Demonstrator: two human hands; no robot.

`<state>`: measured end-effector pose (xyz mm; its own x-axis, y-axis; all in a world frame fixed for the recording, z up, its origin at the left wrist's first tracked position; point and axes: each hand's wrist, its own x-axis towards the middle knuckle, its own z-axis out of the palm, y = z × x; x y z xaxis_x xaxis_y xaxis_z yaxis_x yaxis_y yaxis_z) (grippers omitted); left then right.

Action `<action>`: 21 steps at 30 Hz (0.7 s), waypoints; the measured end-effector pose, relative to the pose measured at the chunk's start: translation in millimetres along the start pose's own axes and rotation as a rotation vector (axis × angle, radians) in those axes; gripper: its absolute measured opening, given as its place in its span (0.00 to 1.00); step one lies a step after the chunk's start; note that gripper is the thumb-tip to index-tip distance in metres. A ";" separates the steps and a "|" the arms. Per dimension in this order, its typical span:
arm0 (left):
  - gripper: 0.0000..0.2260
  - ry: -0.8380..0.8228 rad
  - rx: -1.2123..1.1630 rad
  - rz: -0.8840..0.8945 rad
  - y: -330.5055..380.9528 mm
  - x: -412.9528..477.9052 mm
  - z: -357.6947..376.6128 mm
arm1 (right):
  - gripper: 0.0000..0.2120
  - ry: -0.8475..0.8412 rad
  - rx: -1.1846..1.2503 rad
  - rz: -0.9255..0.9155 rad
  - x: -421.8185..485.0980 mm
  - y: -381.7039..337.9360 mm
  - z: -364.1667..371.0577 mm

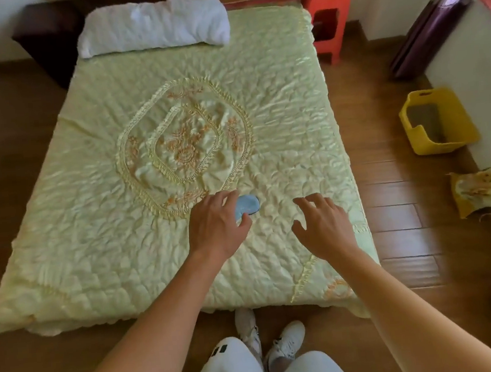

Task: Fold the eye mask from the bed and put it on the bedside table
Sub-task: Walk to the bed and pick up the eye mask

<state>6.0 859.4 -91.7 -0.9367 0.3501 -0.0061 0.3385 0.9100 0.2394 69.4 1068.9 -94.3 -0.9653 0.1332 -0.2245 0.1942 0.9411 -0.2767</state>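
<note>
Head view: one eye mask (pixel 247 205), two hands, left hand (pixel 216 222) touching it.

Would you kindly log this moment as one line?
left hand on blue eye mask | right hand open, hovering | mask on bed

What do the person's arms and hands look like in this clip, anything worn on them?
Both arms are bare along their whole visible length: no sleeves show. The left hand and right hand wear no gloves, and no rings, watch or bracelet can be seen. Lower down, light trousers and white sneakers show.
</note>
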 end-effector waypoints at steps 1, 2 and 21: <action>0.20 -0.008 0.007 -0.001 -9.6 4.5 4.9 | 0.24 -0.009 -0.016 -0.017 10.3 -4.8 4.9; 0.19 -0.017 0.016 0.002 -19.3 9.7 11.8 | 0.24 -0.021 -0.029 -0.030 21.0 -8.7 10.9; 0.29 -0.304 0.121 0.027 -166.8 99.1 298.4 | 0.27 -0.256 -0.157 -0.219 219.6 19.0 271.1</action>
<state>-116.6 808.7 -421.9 -0.8639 0.4082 -0.2951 0.3882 0.9129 0.1265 -91.6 1031.9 -402.2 -0.9024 -0.1400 -0.4075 -0.0607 0.9776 -0.2014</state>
